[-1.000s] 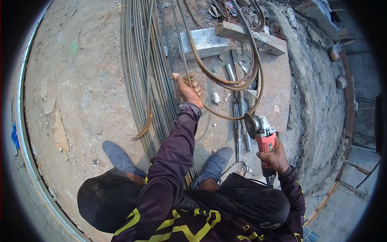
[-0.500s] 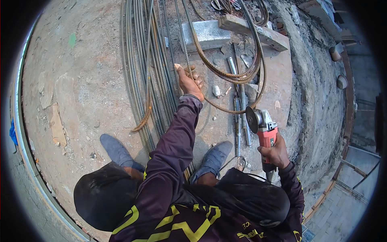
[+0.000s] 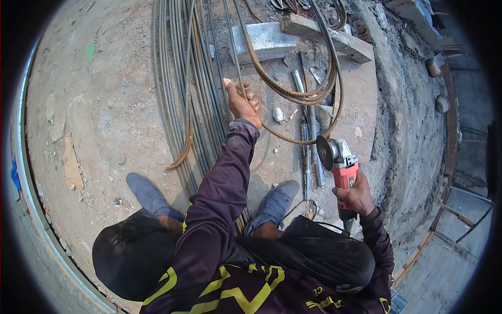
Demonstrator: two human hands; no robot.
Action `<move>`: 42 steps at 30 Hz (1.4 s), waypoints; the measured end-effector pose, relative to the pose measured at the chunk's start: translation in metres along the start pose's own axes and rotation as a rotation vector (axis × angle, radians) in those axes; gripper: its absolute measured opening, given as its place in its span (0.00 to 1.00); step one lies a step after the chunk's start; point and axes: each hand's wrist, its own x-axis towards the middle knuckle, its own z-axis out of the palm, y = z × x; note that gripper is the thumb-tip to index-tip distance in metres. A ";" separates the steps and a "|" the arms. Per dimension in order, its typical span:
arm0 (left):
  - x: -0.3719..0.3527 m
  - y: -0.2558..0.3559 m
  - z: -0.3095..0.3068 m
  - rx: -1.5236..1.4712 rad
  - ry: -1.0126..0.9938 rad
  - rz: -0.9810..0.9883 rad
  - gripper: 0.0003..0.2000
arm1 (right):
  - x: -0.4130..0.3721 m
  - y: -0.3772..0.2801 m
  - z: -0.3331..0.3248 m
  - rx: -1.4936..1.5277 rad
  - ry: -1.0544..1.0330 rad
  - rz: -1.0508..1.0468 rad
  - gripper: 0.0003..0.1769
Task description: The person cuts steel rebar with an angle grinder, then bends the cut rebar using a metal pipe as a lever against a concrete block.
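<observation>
My left hand (image 3: 242, 102) is closed around a thin rebar rod (image 3: 234, 52), with the thumb pointing up and the fingertips curled. A bent length of this steel curves from beside the palm toward the right. In my right hand (image 3: 356, 195) is a red and silver angle grinder (image 3: 345, 177), gripped by its body. The grinder's dark disc (image 3: 327, 153) is close to the curved rebar (image 3: 293, 140); whether they touch I cannot tell. Long straight rebar rods (image 3: 201, 89) lie on the ground left of my left hand.
A concrete block (image 3: 264, 42) and a wooden piece (image 3: 334, 39) lie at the top. Metal tools (image 3: 307, 152) rest between my hands. My shoes (image 3: 275, 204) are on the dusty ground. A rough concrete edge (image 3: 405, 131) runs down the right.
The view has shifted slightly, moving the scene a little left and up. Both hands keep their holds on the rod and the grinder.
</observation>
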 end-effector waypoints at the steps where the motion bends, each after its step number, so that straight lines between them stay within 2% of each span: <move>1: 0.000 0.000 0.000 0.004 -0.001 0.003 0.30 | 0.001 0.003 0.000 0.007 -0.003 -0.009 0.29; 26: 0.000 0.000 0.001 0.014 0.024 0.003 0.32 | 0.004 0.001 -0.002 0.006 -0.017 0.011 0.29; 35: -0.001 0.001 0.001 -0.022 0.016 -0.006 0.30 | 0.005 -0.003 0.000 0.040 -0.004 0.004 0.27; 42: -0.002 0.002 0.004 0.013 0.045 0.005 0.33 | 0.005 -0.003 -0.002 -0.001 -0.028 0.000 0.29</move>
